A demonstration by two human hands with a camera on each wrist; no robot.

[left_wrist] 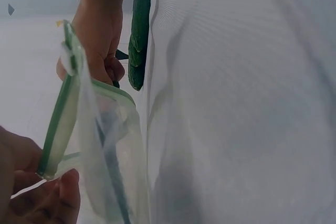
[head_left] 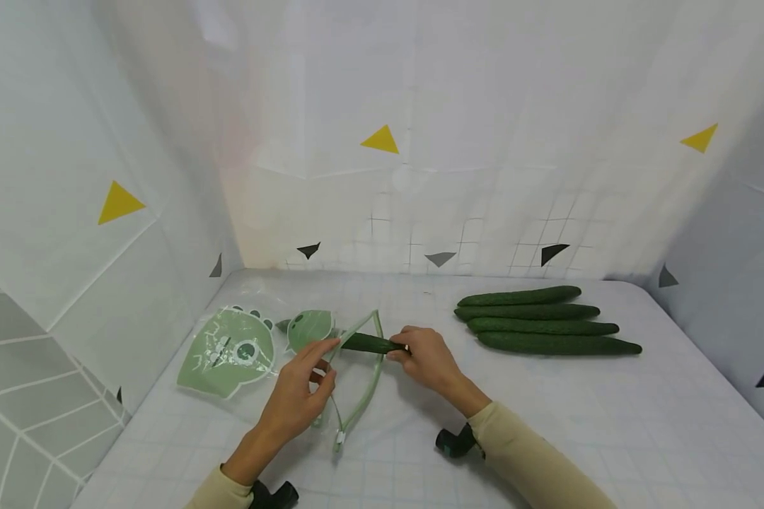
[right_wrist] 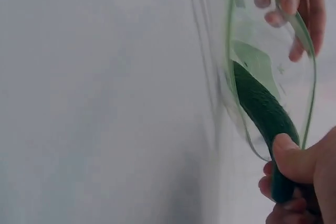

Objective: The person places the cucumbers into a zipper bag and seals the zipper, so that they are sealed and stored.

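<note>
A clear plastic zip bag (head_left: 206,378) with a green printed pattern lies on its side, its green-edged mouth standing wide toward the right. My left hand (head_left: 296,389) pinches the upper edge of that mouth between thumb and fingers; in the left wrist view the green zip strip (left_wrist: 55,124) runs up from the fingertips. One long dark green cucumber (head_left: 366,343) reaches through the mouth, most of it inside the bag. Its near end is gripped by my right hand (head_left: 428,360), thumb on top in the right wrist view. The printed pattern partly hides the cucumber's far end.
Several cucumbers (head_left: 547,326) lie side by side at the table's right rear. A white gridded cloth (head_left: 547,431) covers the table. White sheets (head_left: 484,85) with yellow and dark triangles stand behind and at both sides.
</note>
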